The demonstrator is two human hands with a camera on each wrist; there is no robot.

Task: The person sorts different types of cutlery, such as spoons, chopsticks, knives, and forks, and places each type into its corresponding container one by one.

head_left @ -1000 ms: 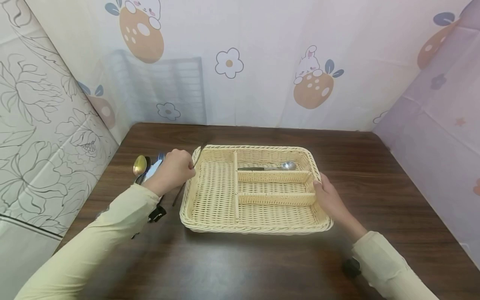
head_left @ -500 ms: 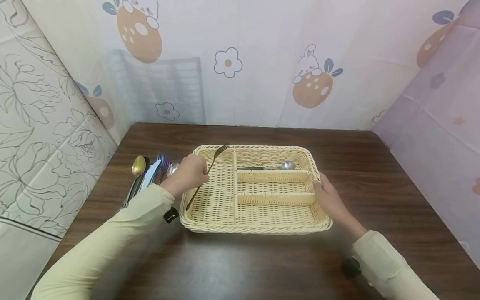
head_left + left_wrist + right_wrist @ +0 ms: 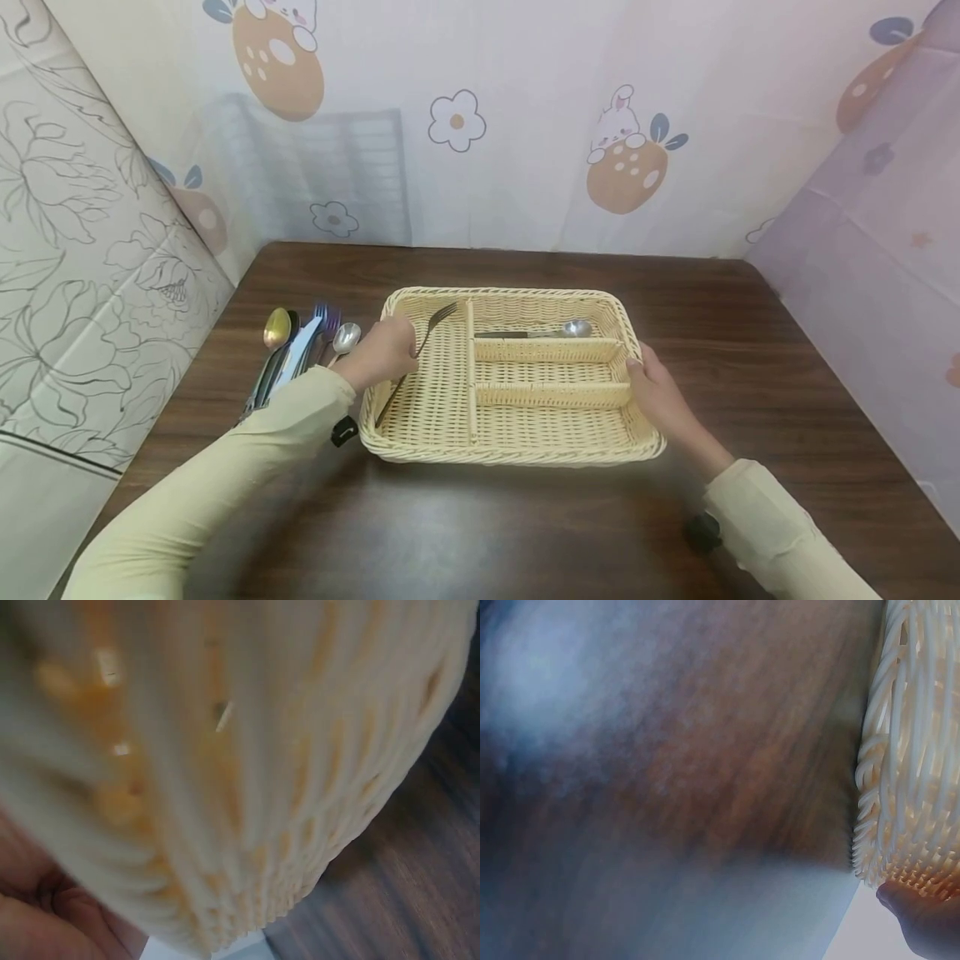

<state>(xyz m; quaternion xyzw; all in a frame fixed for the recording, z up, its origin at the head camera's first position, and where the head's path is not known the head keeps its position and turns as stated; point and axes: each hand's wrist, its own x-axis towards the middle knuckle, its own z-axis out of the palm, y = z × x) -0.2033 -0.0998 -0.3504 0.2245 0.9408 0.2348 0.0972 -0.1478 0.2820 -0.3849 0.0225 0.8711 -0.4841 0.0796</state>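
My left hand pinches a dark metal fork by its handle, inside the wide left compartment of a cream woven basket. The fork lies slanted, tines toward the back and handle end toward the front left. At the basket's right end, my right hand grips the rim with the thumb on top. A spoon with a dark handle lies in the back right compartment. In the left wrist view the woven wall fills most of the frame, and the fork is hidden there.
Left of the basket lies a group of cutlery on the brown table: a gold spoon, a knife, forks with bluish tines and a silver spoon. Patterned curtains stand behind and at both sides.
My left hand has carried the fork rightward from outside the basket's left rim into the left compartment, then lowered it. My right hand has stayed on the right rim.
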